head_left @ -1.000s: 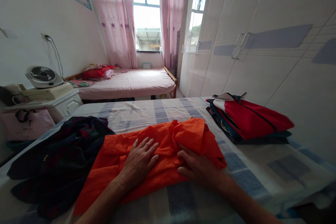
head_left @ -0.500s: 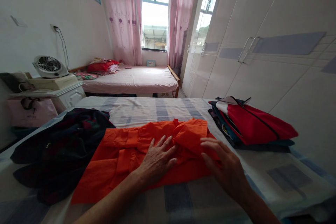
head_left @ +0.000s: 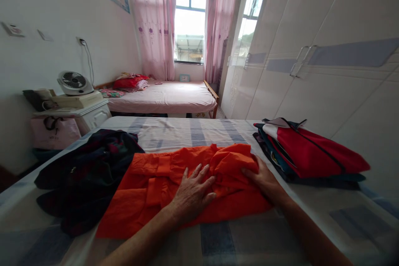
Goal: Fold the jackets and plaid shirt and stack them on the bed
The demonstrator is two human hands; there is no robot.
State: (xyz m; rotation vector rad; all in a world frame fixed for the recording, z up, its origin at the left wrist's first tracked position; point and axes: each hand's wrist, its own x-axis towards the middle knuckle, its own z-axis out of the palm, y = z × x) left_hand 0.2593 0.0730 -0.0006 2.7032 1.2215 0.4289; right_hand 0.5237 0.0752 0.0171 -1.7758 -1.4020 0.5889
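Note:
An orange garment (head_left: 149, 208) lies partly folded on the bed in front of me, its cloth wrinkled toward the right end. My left hand (head_left: 193, 191) rests flat on its middle, fingers spread. At the garment's right end, my right hand (head_left: 264, 176) has its thumb on top of the cloth and its fingers around the edge, partly hidden. A dark plaid garment (head_left: 90, 174) lies crumpled against the orange one on the left. To the right sits a stack of folded clothes with a red jacket (head_left: 321, 149) on top.
The checked bedsheet (head_left: 218, 241) spreads under the clothes. Beyond it stands a second bed (head_left: 174, 95) below the window. A fan (head_left: 75, 82) sits on a white cabinet (head_left: 93, 116) at left, beside a pink bag (head_left: 56, 133). A white wardrobe (head_left: 311, 95) lines the right side.
My right hand has come down from above the orange cloth onto its right edge and closed there. The left hand stays flat on it. The whole view has shifted slightly.

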